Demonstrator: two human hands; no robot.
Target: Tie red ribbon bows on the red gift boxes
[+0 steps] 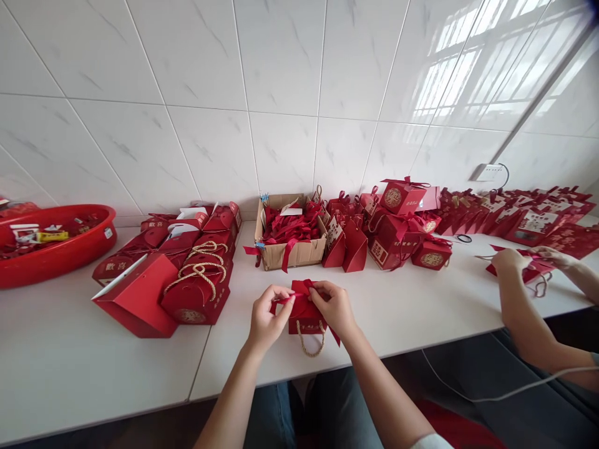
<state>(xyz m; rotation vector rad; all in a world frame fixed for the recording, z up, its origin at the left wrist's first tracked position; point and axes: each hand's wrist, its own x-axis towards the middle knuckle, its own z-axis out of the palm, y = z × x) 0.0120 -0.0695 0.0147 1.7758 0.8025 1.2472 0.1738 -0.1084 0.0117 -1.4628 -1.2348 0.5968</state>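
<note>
A small red gift box [306, 325] with a twisted rope handle [312, 353] sits on the white table, right in front of me. Over its top, my left hand [270, 317] pinches one part of a red ribbon [281, 302]. My right hand [333, 307] grips the ribbon on the other side, and a loose tail hangs down past the box's right side. The rope handle droops toward me. My fingers partly cover the box's top and the middle of the ribbon.
An open cardboard box [294, 254] holds many red ribbons. Left of it stand red gift boxes [194, 299] and a red basin [60, 265]. More gift boxes [397, 240] line the wall at right. A co-worker's hands [512, 262] handle another red box. A socket strip [486, 172] is by the wall.
</note>
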